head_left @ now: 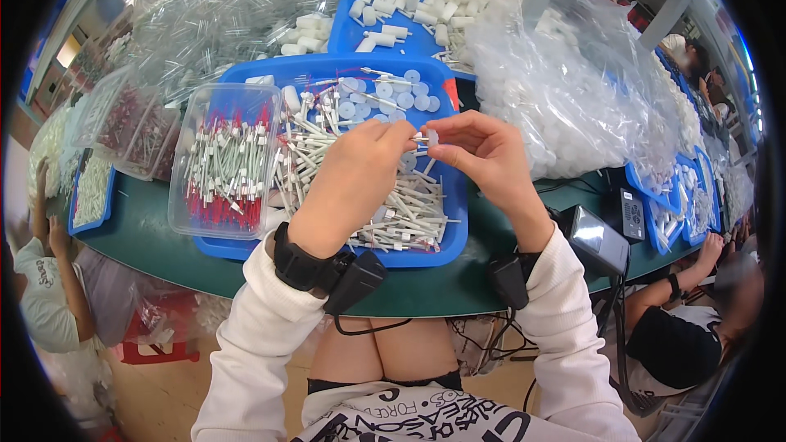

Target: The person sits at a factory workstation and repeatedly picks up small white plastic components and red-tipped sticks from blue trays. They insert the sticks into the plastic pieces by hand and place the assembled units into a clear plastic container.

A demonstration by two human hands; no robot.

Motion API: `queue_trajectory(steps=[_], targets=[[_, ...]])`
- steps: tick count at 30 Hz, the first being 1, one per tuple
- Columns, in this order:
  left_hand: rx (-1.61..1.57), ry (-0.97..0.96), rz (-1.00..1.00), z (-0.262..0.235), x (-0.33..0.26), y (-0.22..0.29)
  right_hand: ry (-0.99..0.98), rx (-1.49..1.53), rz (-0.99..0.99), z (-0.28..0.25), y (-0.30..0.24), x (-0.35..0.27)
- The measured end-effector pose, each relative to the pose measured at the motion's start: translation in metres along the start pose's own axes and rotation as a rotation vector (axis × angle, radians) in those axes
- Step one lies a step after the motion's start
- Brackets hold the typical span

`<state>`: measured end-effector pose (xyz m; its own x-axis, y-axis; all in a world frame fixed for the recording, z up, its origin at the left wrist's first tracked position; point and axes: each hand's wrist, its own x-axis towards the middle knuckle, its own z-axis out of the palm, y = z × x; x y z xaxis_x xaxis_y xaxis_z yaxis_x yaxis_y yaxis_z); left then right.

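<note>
Above the blue tray (456, 229) my two hands meet at a small part. My left hand (352, 180) is closed in a pinch around a thin metal-tipped piece, most of which its fingers hide. Between the thumb and forefinger of my right hand (487, 160) is a translucent white disc (432, 137), set against that tip. Under my hands the tray holds many white stick-like parts (405, 217). Similar discs (405, 100) lie loose at its far right. A clear plastic box (176, 205) of white parts with red ends (229, 168) rests on the tray's left side.
Behind stands another blue tray (348, 24) with white cylinders (385, 37). Clear plastic bags (565, 90) bulge at the right and far left. A grey device (598, 239) with cables sits right on the green table (409, 295). Other people work at both sides.
</note>
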<state>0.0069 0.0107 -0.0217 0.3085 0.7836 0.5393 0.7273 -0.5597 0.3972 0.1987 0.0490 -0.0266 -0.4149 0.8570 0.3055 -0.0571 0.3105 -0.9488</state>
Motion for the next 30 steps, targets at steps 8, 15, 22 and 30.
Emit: queue_trajectory(steps=[8, 15, 22, 30], targets=[[0.141, 0.084, 0.107, -0.002, 0.0, 0.008, 0.025, 0.037, 0.066, 0.007, 0.004, -0.001], [0.285, 0.148, 0.2, -0.001, 0.002, 0.014, 0.034, 0.131, 0.136, 0.005, 0.0, 0.002], [0.316, 0.385, 0.011, -0.011, 0.012, 0.011, 0.311, -0.285, -0.149, -0.002, -0.003, 0.006], [0.335, -0.169, -0.19, -0.02, -0.002, -0.004, 0.382, -0.974, -0.418, 0.009, 0.019, 0.011]])
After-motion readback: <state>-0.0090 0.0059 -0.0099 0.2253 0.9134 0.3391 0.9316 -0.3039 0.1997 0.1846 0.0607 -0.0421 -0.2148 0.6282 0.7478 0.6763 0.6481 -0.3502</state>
